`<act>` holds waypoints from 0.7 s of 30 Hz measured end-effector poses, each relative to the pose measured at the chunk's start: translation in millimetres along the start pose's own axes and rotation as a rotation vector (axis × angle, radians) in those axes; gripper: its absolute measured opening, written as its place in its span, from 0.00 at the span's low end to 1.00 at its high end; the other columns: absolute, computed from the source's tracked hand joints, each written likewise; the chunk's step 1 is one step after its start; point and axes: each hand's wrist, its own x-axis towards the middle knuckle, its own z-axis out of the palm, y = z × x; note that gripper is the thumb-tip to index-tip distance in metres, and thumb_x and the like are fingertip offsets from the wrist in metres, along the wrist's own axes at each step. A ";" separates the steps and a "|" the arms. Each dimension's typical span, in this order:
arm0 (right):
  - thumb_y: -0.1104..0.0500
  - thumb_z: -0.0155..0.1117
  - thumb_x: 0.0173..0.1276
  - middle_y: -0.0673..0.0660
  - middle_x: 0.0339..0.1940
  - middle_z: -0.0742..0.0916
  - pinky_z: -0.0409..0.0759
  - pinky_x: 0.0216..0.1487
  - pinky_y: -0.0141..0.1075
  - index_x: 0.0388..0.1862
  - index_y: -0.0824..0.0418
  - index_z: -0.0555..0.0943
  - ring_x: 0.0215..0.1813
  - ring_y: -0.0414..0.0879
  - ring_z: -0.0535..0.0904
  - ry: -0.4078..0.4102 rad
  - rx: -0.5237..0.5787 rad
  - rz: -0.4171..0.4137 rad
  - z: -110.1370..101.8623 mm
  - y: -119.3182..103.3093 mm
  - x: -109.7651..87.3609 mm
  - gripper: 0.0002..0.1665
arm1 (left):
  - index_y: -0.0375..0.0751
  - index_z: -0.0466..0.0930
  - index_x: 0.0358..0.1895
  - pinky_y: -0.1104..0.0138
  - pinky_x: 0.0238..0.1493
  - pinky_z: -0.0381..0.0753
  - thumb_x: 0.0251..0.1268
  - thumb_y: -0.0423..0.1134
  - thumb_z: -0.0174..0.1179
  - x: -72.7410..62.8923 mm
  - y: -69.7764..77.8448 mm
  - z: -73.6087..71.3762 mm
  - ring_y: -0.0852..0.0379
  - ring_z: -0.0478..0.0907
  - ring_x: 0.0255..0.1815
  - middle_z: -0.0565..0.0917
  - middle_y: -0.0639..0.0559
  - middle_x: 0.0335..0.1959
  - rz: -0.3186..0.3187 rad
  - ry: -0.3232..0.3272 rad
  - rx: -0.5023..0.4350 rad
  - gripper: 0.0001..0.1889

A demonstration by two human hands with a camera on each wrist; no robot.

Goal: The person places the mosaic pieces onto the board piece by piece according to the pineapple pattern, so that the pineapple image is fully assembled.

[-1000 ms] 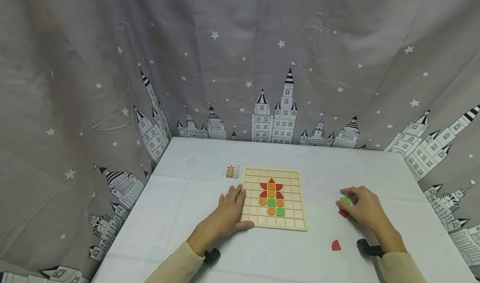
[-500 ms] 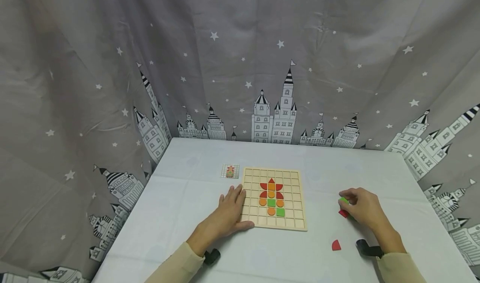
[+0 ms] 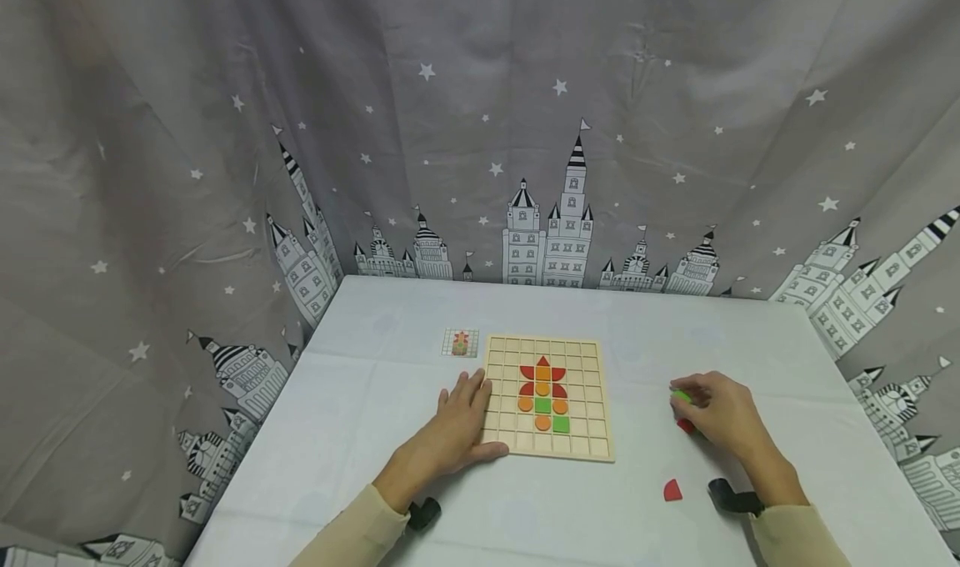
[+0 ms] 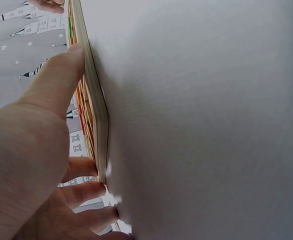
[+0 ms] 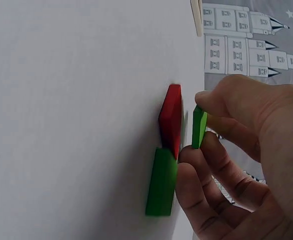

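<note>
My right hand [image 3: 726,414] pinches a green tile [image 5: 199,128] between thumb and fingers, right of the board. Under that hand on the table, a red piece [image 5: 171,117] touches another green piece [image 5: 161,185], as the right wrist view shows. My left hand [image 3: 450,427], fingers spread, rests at the left edge of the wooden grid board [image 3: 592,375], with the thumb [image 4: 76,55] over its near edge. On the board sit a red triangle [image 3: 543,362], several red curved pieces, orange pieces and two green squares [image 3: 542,406].
A small pattern card [image 3: 461,343] lies by the board's upper left corner. One red quarter-circle piece [image 3: 672,490] lies on the white table [image 3: 360,325] in front of the right hand. A grey curtain [image 3: 450,133] with castles hangs behind the table.
My right hand has pinched the green tile and brought it slightly left, away from the pieces beneath. The left hand and the board have stayed in place.
</note>
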 end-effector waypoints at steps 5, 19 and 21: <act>0.61 0.84 0.75 0.65 0.52 0.93 0.97 0.54 0.55 0.57 0.64 0.96 0.52 0.61 0.95 0.000 0.022 -0.011 3.6 -6.6 1.3 0.15 | 0.24 0.58 0.92 0.21 0.89 0.60 0.75 0.61 0.79 0.3 0.0 0.1 0.21 0.51 0.98 0.55 0.25 0.96 -0.004 -0.001 -0.001 0.60; 0.66 0.86 0.71 0.57 0.43 0.90 0.94 0.50 0.38 0.49 0.61 0.99 0.45 0.47 0.88 0.024 0.037 -0.118 18.2 -34.5 4.6 0.09 | 0.24 0.59 0.92 0.22 0.90 0.60 0.74 0.61 0.80 0.6 -1.0 1.4 0.21 0.51 0.98 0.55 0.25 0.96 -0.005 0.003 0.001 0.60; 0.67 0.86 0.70 0.56 0.43 0.90 0.96 0.52 0.41 0.48 0.60 0.99 0.45 0.46 0.88 0.021 0.047 -0.137 20.5 -39.9 4.7 0.10 | 0.24 0.59 0.92 0.22 0.90 0.60 0.74 0.62 0.80 0.5 -1.3 1.5 0.21 0.52 0.98 0.55 0.25 0.96 -0.003 0.003 0.004 0.60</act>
